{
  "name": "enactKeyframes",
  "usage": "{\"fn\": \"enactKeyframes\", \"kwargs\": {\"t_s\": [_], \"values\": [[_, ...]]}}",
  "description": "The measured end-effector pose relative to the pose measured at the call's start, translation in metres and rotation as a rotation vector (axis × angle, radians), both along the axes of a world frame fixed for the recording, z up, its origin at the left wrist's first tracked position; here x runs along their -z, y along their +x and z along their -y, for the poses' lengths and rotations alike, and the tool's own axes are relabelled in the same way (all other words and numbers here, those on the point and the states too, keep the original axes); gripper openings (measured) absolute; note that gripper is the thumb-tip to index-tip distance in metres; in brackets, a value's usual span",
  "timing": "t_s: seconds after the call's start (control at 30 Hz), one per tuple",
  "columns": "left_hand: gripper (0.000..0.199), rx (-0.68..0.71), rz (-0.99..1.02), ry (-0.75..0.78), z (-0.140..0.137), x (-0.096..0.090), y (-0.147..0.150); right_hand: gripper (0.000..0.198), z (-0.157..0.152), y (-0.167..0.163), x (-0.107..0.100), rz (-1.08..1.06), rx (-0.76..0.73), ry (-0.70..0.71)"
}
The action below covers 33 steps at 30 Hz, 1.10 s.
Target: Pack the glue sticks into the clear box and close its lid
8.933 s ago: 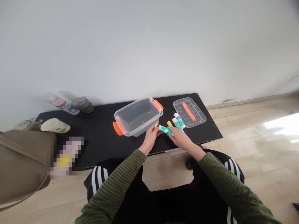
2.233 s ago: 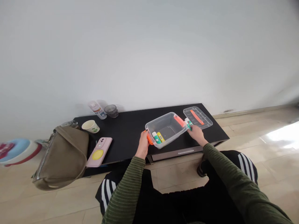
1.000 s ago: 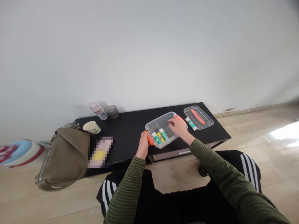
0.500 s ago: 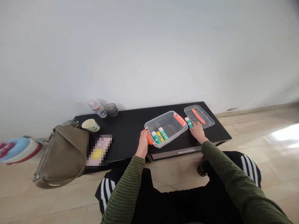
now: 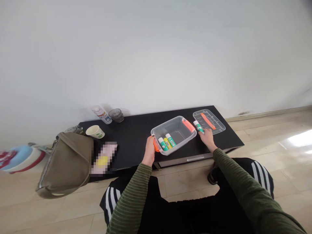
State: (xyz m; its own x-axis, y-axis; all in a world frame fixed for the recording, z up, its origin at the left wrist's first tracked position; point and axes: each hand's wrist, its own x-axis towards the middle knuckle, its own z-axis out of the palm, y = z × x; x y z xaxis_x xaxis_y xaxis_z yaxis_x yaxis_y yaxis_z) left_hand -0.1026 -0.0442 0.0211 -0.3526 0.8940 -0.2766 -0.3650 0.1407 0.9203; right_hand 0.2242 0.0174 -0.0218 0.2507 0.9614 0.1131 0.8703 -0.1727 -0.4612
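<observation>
A clear plastic box (image 5: pixel 183 143) with orange latches rests on the black low cabinet. My left hand (image 5: pixel 149 152) grips its near-left end at the orange latch (image 5: pixel 156 145). Inside the box lie a green glue stick (image 5: pixel 163 144), a yellow glue stick (image 5: pixel 167 143) and another green glue stick (image 5: pixel 171 139), side by side at the left end. My right hand (image 5: pixel 207 137), to the right of the box, is closed on the lower end of a green-and-white glue stick (image 5: pixel 199 126). Beyond that hand lies the clear lid (image 5: pixel 219 126) with its orange handle (image 5: pixel 208 121).
On the left of the black cabinet top (image 5: pixel 136 130) stand a paper cup (image 5: pixel 95 132), a dark glass (image 5: pixel 116 115) and a spray can (image 5: pixel 103 115). A brown bag (image 5: pixel 68 162) sits at its left end, near a blurred pink item (image 5: pixel 104 157). A white wall (image 5: pixel 156 58) rises behind.
The glue stick at my right hand is tilted more, its white cap pointing up and left. My left hand stays on the box, and the view has shifted slightly.
</observation>
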Motion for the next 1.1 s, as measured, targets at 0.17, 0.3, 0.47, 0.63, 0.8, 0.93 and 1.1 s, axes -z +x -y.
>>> {"fn": "enactKeyframes", "kwargs": {"t_s": [0.17, 0.3, 0.47, 0.63, 0.8, 0.93, 1.1], "values": [[0.024, -0.006, 0.002, -0.002, -0.001, 0.002, 0.0, 0.046, 0.007, -0.022, -0.048, -0.206, 0.024, 0.199], [0.023, 0.003, 0.008, -0.004, -0.002, 0.003, 0.001, 0.047, 0.018, -0.055, -0.088, -0.169, -0.243, 0.211], [0.023, 0.001, 0.005, -0.002, -0.002, -0.001, 0.004, 0.039, 0.021, -0.092, -0.101, 0.143, -0.515, 0.004], [0.023, 0.006, -0.005, 0.009, -0.001, -0.002, 0.005, 0.034, 0.007, -0.113, -0.097, 0.323, -0.461, -0.308], [0.024, 0.01, -0.012, 0.011, 0.001, -0.003, 0.005, 0.035, -0.006, -0.123, -0.097, 0.387, -0.478, -0.512], [0.023, 0.014, -0.013, 0.011, 0.001, -0.004, 0.005, 0.031, -0.007, -0.123, -0.099, 0.372, -0.512, -0.553], [0.023, 0.019, -0.004, 0.016, 0.0, -0.003, 0.006, 0.029, -0.003, -0.122, -0.103, 0.325, -0.501, -0.531]]}}
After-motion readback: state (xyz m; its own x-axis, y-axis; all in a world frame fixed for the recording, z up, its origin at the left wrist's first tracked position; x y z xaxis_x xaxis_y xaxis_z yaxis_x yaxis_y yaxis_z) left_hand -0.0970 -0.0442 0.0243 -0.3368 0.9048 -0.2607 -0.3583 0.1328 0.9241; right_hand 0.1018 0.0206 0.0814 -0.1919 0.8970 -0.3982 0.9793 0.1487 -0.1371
